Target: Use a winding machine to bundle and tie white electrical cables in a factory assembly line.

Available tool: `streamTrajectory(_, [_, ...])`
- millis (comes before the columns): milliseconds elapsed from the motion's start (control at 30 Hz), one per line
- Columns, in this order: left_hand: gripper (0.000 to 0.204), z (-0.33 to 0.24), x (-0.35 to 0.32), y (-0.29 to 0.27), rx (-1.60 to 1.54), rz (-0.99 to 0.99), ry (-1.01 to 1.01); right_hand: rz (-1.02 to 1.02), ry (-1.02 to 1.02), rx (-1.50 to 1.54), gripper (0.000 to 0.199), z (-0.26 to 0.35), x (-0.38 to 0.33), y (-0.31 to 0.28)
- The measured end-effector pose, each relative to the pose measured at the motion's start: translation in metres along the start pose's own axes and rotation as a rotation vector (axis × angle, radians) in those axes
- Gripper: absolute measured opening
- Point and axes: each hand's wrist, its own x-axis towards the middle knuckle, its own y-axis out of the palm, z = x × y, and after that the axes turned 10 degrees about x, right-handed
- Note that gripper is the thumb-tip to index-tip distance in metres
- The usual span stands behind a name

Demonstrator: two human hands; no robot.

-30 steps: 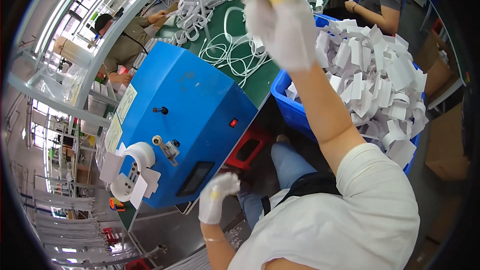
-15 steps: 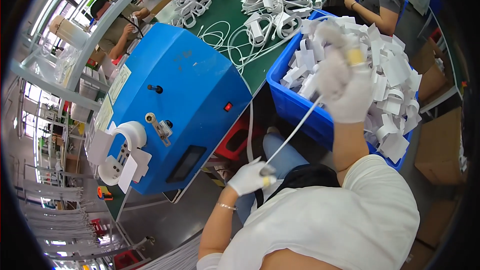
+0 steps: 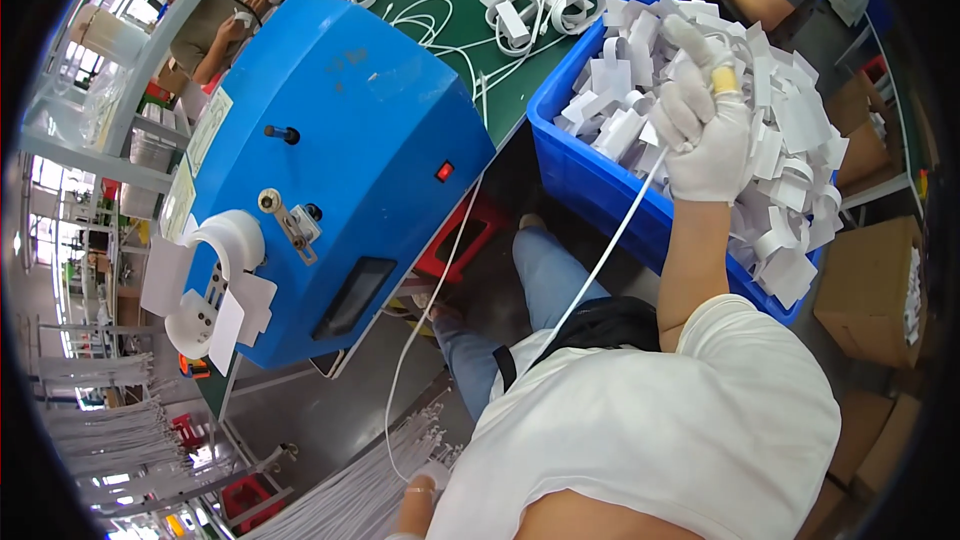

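My right hand [image 3: 703, 135], in a white glove with yellow tape on one finger, is raised over a blue bin [image 3: 600, 175] of white paper-wrapped pieces. Its curled fingers grip a white cable [image 3: 610, 252], which slants down toward my waist and passes out of sight there. At the lower edge, my gloved left hand [image 3: 432, 474] shows only in part beside my shirt, its fingers mostly hidden. Another length of white cable [image 3: 402, 360] hangs from the table and bends into that hand. Hanging cables [image 3: 350, 485] lie close beside it.
A blue machine [image 3: 370, 130] with a white curved winding head [image 3: 232, 240] stands on the green table [image 3: 515, 130]. Coiled white cables [image 3: 545, 15] lie behind it. Two co-workers sit across the table. A cardboard box [image 3: 865, 285] is at the right, a red stool [image 3: 460, 240] under the table.
My left hand has swung down and back to the lower edge, drawing cable with it. The right hand stays above the bin, now sharper. The view has shifted slightly.
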Motion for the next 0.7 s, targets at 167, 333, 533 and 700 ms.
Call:
streamTrajectory(167, [0.036,-0.029,-0.081,0.077,-0.092,-0.047,-0.080,-0.071,-0.092,-0.179,0.048,0.026,0.010,-0.009])
streamTrajectory(333, [0.036,-0.081,-0.117,0.024,-0.261,-0.111,-0.277,-0.273,-0.206,-0.305,0.053,-0.006,0.042,0.011])
streamTrajectory(533, [0.074,-0.128,-0.181,-0.338,-0.292,-0.665,-0.112,0.427,0.053,-0.844,0.059,-0.060,0.032,0.096])
streamTrajectory(700, [0.045,-0.131,-0.256,-0.468,-0.313,-1.285,0.394,1.184,0.480,-0.842,0.009,-0.140,-0.024,0.159])
